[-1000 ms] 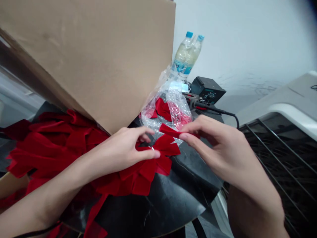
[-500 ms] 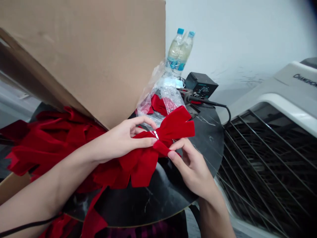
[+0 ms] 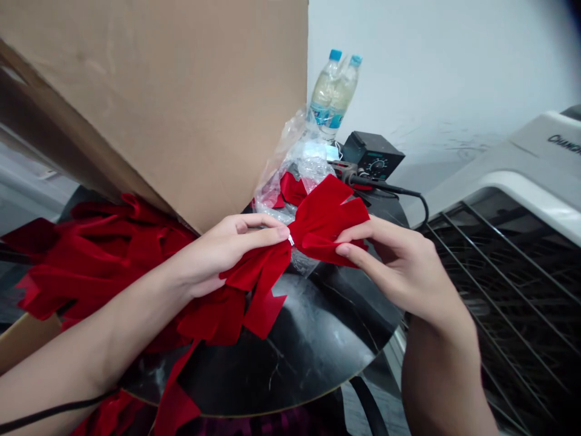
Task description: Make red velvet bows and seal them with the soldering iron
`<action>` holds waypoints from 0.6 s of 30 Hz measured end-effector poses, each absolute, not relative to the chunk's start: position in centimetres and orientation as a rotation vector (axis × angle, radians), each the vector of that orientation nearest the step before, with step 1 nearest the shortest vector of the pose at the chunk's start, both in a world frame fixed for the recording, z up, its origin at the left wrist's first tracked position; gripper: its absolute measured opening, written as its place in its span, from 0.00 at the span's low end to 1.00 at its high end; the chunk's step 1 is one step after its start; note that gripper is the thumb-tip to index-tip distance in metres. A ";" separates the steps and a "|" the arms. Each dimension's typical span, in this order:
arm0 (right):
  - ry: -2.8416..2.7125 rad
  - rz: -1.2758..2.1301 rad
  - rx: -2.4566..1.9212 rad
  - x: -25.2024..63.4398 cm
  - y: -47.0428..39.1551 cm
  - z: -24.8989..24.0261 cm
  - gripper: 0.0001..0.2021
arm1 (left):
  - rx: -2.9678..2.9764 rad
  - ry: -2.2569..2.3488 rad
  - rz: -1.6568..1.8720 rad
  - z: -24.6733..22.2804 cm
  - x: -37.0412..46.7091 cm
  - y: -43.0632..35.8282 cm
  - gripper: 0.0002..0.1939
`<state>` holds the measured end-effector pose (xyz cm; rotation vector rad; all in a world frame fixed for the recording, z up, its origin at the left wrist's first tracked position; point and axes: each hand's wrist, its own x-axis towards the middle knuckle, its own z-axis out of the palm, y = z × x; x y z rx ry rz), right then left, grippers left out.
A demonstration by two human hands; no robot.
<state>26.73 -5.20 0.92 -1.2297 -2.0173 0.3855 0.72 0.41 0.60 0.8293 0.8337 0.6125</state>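
A red velvet bow (image 3: 324, 212) is held between my two hands above a round black marbled table (image 3: 313, 339). At its middle a silvery tie (image 3: 291, 240) gathers the fabric. My left hand (image 3: 231, 245) pinches the bow beside this tie, thumb on top; some of its fingers are hidden behind the fabric. With thumb and fingertips, my right hand (image 3: 390, 257) grips a loop on the bow's right side. More red velvet bows (image 3: 118, 254) lie heaped under and beyond my left forearm, some hanging over the table's front edge.
A large cardboard box (image 3: 181, 103) stands at the back left. Behind the bow are a clear plastic bag (image 3: 284, 157) with red fabric inside, two bottles (image 3: 333, 91) and a black soldering station (image 3: 373, 156) with its corded iron (image 3: 385, 186). A white Changhong appliance (image 3: 508, 175) flanks the right.
My right hand has moved right and up, from a loop below the tie to the bow's right side. My left thumb has shifted up onto the tie, and the bow's tails have spread.
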 end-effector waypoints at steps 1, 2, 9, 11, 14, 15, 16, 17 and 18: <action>-2.029 0.361 -1.202 26.8 -4.9 0.8 0.01 | 0.818 0.838 0.640 0.5 0.7 0.5 0.06; -2.037 0.345 -1.179 26.8 -4.8 0.6 0.01 | 0.812 0.846 0.669 0.5 0.7 0.5 0.07; -1.991 0.339 -1.110 26.4 -5.0 -0.6 0.06 | 0.871 0.862 0.764 0.2 0.6 0.5 0.11; -1.979 0.329 -1.109 26.3 -4.9 -0.8 0.07 | 0.907 0.859 0.745 0.1 0.6 0.5 0.09; -1.977 0.338 -1.124 26.7 -5.4 -0.8 0.07 | 0.965 0.861 0.736 0.0 0.7 0.4 0.07; -1.967 0.355 -1.131 27.2 -5.8 -0.5 0.06 | 0.981 0.866 0.754 0.0 0.7 0.4 0.08; -1.943 0.380 -1.137 27.8 -6.4 -0.2 0.05 | 0.991 0.872 0.783 0.0 0.7 0.4 0.08; -1.908 0.412 -1.144 28.6 -7.1 0.1 0.04 | 0.998 0.876 0.815 0.0 0.7 0.4 0.08; -1.873 0.445 -1.156 29.4 -7.8 0.4 0.03 | 1.006 0.877 0.843 0.0 0.7 0.4 0.09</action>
